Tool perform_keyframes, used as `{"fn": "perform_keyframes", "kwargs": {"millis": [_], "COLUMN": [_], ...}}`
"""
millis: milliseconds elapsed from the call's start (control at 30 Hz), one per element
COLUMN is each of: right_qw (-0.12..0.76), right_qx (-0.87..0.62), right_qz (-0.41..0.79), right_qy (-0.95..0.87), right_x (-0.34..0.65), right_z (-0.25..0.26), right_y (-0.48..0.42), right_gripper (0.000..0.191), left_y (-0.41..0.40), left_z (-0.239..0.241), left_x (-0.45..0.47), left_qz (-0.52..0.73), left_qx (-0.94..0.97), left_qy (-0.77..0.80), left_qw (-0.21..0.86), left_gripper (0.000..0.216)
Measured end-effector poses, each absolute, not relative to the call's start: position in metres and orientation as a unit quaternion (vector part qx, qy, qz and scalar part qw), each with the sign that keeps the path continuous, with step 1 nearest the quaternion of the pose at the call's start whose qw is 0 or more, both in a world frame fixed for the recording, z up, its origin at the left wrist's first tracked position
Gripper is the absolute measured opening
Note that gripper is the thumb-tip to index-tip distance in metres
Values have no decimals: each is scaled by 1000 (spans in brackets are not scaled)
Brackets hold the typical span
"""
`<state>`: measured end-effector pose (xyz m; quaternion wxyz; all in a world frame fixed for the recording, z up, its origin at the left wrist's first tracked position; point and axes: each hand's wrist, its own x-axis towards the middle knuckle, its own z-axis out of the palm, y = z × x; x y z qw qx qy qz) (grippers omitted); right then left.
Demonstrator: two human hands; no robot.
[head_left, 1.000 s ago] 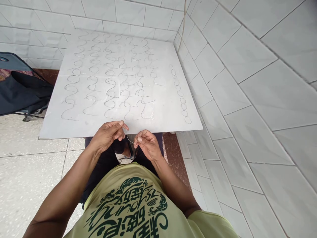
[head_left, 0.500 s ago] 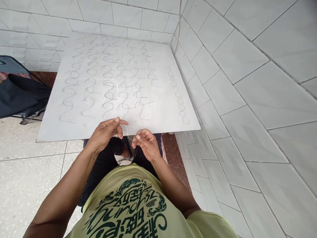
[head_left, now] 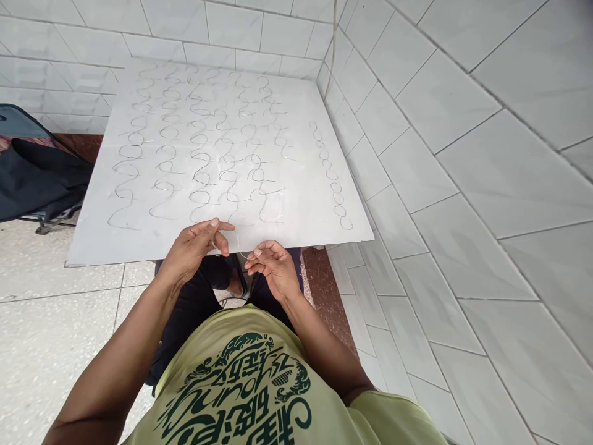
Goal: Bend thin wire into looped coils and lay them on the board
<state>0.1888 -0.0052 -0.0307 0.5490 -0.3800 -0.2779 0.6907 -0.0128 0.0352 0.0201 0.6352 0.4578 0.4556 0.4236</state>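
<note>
A thin, pale wire [head_left: 243, 255] spans the short gap between my hands, only faintly visible. My left hand [head_left: 198, 246] is closed on one part of it, thumb against bent fingers, with the index finger reaching to the right. My right hand [head_left: 273, 267] pinches the other part between thumb and fingertips. Both are just over the near edge of a white board [head_left: 319, 216]. Rows of wavy, thin dark wire-like curves [head_left: 201, 161] cover much of the board; whether they are loose or fixed I cannot tell.
A chain of small loops [head_left: 331, 176] runs down the board's right side. Tiled walls [head_left: 417, 154] stand behind and to the right. A cable [head_left: 332, 55] hangs in the corner. A folding chair with dark cloth [head_left: 39, 179] is at the left.
The wire's loop between my hands shows less clearly now. My left hand has shifted slightly left; my right hand stays almost in place.
</note>
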Motion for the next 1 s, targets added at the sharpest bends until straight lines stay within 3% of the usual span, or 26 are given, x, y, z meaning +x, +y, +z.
{"fn": "perform_keyframes", "kwargs": {"millis": [167,433,1000], "right_qw": [572,614,569], "right_qx": [-387,-403,-409], "right_qz": [662,621,647], "right_qy": [-291,-272,-300], "right_x": [189,189,194], "right_z": [-24,-24,-28], "right_y": [-4,-3,-8], "right_gripper": [34,31,35], "left_y": [30,11,23], "left_z": [22,17,13], "left_x": [-5,15,23], "left_qz": [461,468,470], "left_qx": [419,418,459], "left_qy": [463,488,490], "left_qw": [631,606,573], "left_gripper": [61,58,44]}}
